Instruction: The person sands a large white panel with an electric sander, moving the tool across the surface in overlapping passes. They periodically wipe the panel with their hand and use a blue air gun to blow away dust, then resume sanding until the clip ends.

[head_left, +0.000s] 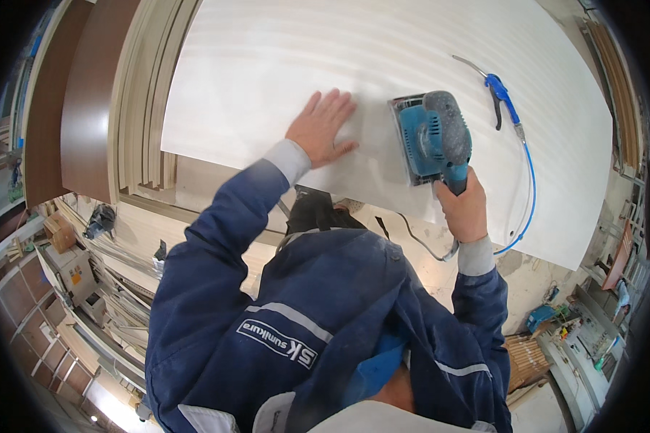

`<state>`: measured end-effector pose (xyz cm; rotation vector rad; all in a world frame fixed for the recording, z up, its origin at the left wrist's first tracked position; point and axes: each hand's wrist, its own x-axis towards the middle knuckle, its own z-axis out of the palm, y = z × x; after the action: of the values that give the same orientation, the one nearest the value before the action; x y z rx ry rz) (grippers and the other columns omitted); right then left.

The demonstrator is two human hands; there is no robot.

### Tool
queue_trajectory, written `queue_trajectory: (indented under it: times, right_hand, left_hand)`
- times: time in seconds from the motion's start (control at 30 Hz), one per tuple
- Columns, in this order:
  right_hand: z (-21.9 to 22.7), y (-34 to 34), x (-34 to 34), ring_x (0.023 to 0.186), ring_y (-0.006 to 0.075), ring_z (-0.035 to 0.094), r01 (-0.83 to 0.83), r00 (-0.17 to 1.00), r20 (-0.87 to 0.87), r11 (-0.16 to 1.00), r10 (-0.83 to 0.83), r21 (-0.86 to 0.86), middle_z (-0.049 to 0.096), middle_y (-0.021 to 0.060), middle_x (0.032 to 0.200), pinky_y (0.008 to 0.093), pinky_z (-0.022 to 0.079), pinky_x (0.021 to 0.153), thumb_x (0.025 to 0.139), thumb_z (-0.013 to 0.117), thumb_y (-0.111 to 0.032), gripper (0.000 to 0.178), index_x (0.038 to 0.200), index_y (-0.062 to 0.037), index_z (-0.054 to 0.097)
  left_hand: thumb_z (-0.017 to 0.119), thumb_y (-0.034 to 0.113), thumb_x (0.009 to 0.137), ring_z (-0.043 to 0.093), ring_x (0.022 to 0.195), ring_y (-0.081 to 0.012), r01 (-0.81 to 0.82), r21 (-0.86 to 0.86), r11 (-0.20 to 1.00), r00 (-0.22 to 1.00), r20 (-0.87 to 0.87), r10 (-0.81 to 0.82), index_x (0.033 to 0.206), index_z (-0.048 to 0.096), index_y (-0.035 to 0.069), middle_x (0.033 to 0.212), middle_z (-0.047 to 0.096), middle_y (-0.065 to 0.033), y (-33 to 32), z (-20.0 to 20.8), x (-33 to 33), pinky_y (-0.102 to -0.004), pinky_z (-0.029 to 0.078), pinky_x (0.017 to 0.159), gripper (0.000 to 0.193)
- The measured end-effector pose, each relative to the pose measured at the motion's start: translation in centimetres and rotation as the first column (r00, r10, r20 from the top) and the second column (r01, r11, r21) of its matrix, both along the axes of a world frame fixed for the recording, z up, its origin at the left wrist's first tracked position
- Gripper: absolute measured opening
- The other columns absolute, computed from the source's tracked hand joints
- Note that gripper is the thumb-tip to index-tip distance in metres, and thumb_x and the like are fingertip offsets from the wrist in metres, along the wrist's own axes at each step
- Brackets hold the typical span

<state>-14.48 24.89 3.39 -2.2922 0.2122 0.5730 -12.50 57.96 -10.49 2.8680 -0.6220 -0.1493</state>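
Observation:
A large pale board [267,43] lies in front of me. On it, to the right of the middle, rests a teal and dark grey electric sander [419,137] coated with dust. My right hand [464,208] is wrapped round the rear handle of the sander near the board's front edge. My left hand [323,128] is flat on the board, left of the sander, with fingers outstretched and nothing in it. An air blow gun [500,94], blue with a metal nozzle and black lever, lies on the board to the right of the sander.
A blue air hose [534,177] curves from the blow gun over the board's front edge. The sander's dark cord [419,242] hangs below. Brown panels [87,108] stand stacked at the left. Wood strips [115,267] lie lower left, and a cluttered bench [578,361] stands lower right.

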Motion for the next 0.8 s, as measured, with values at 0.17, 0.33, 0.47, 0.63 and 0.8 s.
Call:
queue_trajectory:
  times: [0.17, 0.33, 0.47, 0.63, 0.8]
  right_hand:
    - [-1.7, 4.0, 2.9, 0.088, 0.0324, 0.071, 0.052, 0.998, 0.042, 0.999, -0.052, 0.003, 0.073, 0.0205, 0.098, 0.0411, 0.055, 0.083, 0.089, 0.074, -0.021, 0.041, 0.120, 0.0021, 0.062]
    - [-2.0, 14.1, 8.0, 0.092, 0.0373, 0.072, -0.002, 1.000, 0.011, 1.000, 0.002, 0.003, 0.073, 0.0244, 0.099, 0.0438, 0.055, 0.084, 0.089, 0.074, -0.025, 0.045, 0.122, 0.0026, 0.060]
    - [-2.2, 23.2, 12.7, 0.098, 0.0468, 0.070, -0.175, 0.978, 0.108, 0.984, 0.178, -0.038, 0.073, 0.0291, 0.103, 0.0503, 0.055, 0.085, 0.090, 0.072, -0.027, 0.046, 0.121, 0.0034, 0.059]
    - [-3.9, 31.0, 18.2, 0.102, 0.0503, 0.068, -0.337, 0.929, 0.162, 0.942, 0.333, -0.005, 0.072, 0.0309, 0.105, 0.0526, 0.055, 0.087, 0.090, 0.071, -0.028, 0.044, 0.119, 0.0033, 0.058]
    - [-2.6, 28.8, 17.6, 0.103, 0.0503, 0.068, -0.335, 0.929, 0.139, 0.939, 0.343, -0.075, 0.071, 0.0314, 0.107, 0.0516, 0.055, 0.089, 0.089, 0.072, -0.026, 0.044, 0.118, 0.0029, 0.058]
  left_hand:
    - [0.049, 0.056, 0.106, 0.026, 0.159, -0.0352, -0.172, 0.046, 0.984, 0.974, 0.154, 0.163, 0.164, 0.035, 0.012, 0.171, 0.032, -0.0170, 7.9, -4.3, 5.7, -0.0539, 0.020, 0.129, 0.074]
    - [0.046, 0.056, 0.108, 0.027, 0.158, -0.0371, -0.535, 0.207, 0.819, 0.839, 0.239, 0.488, 0.164, 0.033, 0.010, 0.170, 0.032, -0.0188, 21.7, -5.4, 13.6, -0.0547, 0.023, 0.128, 0.074]
    - [0.052, 0.056, 0.102, 0.052, 0.141, -0.0381, -0.452, -0.469, 0.759, 0.802, 0.159, 0.576, 0.146, 0.061, 0.009, 0.150, 0.058, -0.0197, 26.1, -0.1, 19.2, -0.0483, 0.042, 0.117, 0.065]
    - [0.058, 0.047, 0.100, 0.069, 0.116, -0.0412, -0.149, -0.589, 0.795, 0.929, 0.193, 0.317, 0.123, 0.072, -0.003, 0.132, 0.068, -0.0282, 18.0, 7.9, 23.5, -0.0468, 0.056, 0.098, 0.056]
    - [0.060, 0.040, 0.097, 0.074, 0.099, -0.0372, -0.341, -0.375, 0.862, 0.918, -0.329, 0.219, 0.090, 0.079, -0.003, 0.104, 0.076, -0.0261, 13.8, 12.8, 23.5, -0.0491, 0.059, 0.084, 0.047]
